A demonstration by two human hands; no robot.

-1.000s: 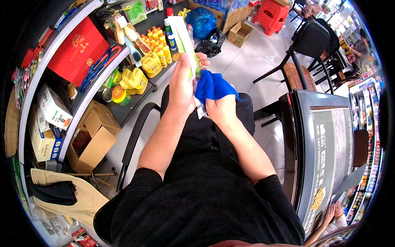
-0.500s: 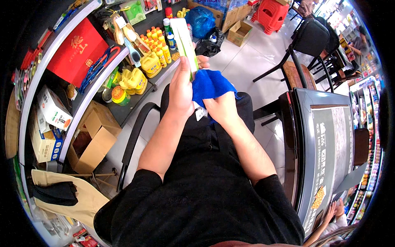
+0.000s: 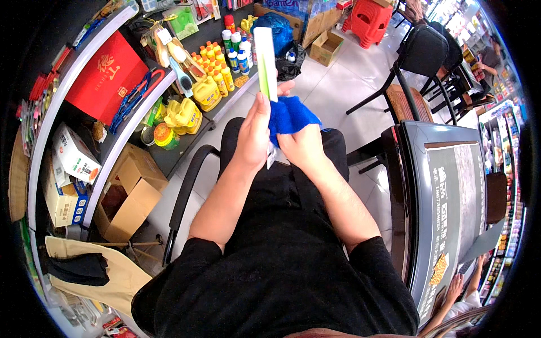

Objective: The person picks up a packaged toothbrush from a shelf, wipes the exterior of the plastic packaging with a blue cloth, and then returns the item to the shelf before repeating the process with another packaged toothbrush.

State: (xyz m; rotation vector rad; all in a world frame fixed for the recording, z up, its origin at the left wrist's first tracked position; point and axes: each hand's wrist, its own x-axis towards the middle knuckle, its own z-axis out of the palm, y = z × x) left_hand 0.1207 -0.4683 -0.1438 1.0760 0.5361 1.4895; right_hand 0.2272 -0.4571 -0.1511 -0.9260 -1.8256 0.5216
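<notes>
My left hand point(image 3: 253, 135) holds a long white and green box point(image 3: 265, 62) upright by its lower end, above my lap. My right hand point(image 3: 301, 147) grips a blue cloth point(image 3: 290, 115) and presses it against the right side of the box. A small white tag point(image 3: 271, 158) hangs between my two hands. I sit in a black chair point(image 3: 186, 186), in black clothes.
Shelves point(image 3: 121, 135) on the left carry yellow bottles point(image 3: 205, 93), a red box point(image 3: 107, 73) and cartons. Cardboard boxes point(image 3: 127, 191) stand on the floor. A dark table point(image 3: 451, 197) is at the right, with black chairs point(image 3: 422, 56) and a red stool point(image 3: 366, 22) beyond. Another person's hand point(image 3: 453, 287) shows at lower right.
The blue cloth in my right hand has shifted slightly along the box. My left hand keeps the box upright in the same place.
</notes>
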